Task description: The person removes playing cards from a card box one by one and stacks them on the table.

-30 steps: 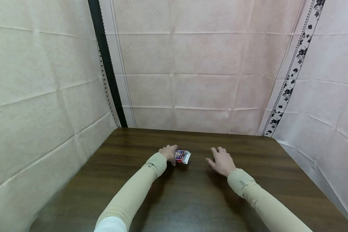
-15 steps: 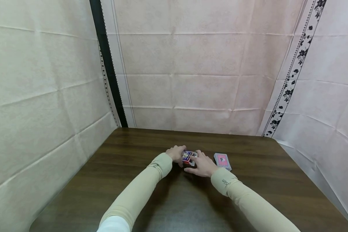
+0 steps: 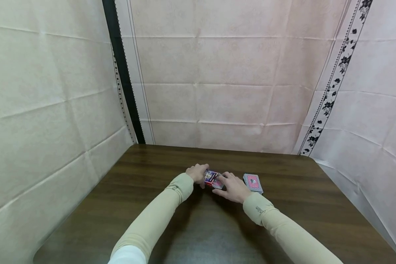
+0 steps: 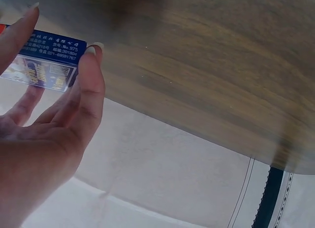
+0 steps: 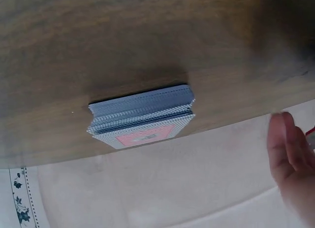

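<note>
My left hand grips a blue and red playing-card box from its left side. In the left wrist view, small white print covers the box's narrow side, with my left hand's fingers and thumb around it. Pink-backed playing cards show at the box's right end. There my right hand pinches them between thumb and fingers. A deck of playing cards lies face down on the table, just beyond my right hand. Its stacked edges look slightly uneven in the right wrist view.
The dark wooden table reaches to a pale cloth wall at the back. More cloth hangs at the left and right sides, with a floral border strip at the right.
My right hand has moved left from over the deck to the box, uncovering the deck. Pink-backed cards now show at the box's end. My left hand has shifted slightly right with the box.
</note>
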A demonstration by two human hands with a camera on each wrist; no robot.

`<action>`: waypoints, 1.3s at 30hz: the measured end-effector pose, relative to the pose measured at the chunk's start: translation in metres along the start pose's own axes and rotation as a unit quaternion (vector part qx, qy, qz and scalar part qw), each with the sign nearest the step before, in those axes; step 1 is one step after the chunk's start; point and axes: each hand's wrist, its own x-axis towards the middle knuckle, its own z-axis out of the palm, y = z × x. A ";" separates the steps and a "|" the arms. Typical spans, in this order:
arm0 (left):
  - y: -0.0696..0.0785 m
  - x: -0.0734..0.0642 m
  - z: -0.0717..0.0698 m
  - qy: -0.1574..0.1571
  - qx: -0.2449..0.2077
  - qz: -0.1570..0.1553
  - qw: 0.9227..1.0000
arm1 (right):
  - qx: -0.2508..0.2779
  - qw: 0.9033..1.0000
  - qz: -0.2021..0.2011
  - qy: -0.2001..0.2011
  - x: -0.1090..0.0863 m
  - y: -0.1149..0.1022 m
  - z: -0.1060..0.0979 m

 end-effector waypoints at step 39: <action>-0.013 -0.005 -0.005 -0.001 0.004 -0.065 0.998 | -0.087 0.967 0.232 0.063 -0.037 0.079 -0.010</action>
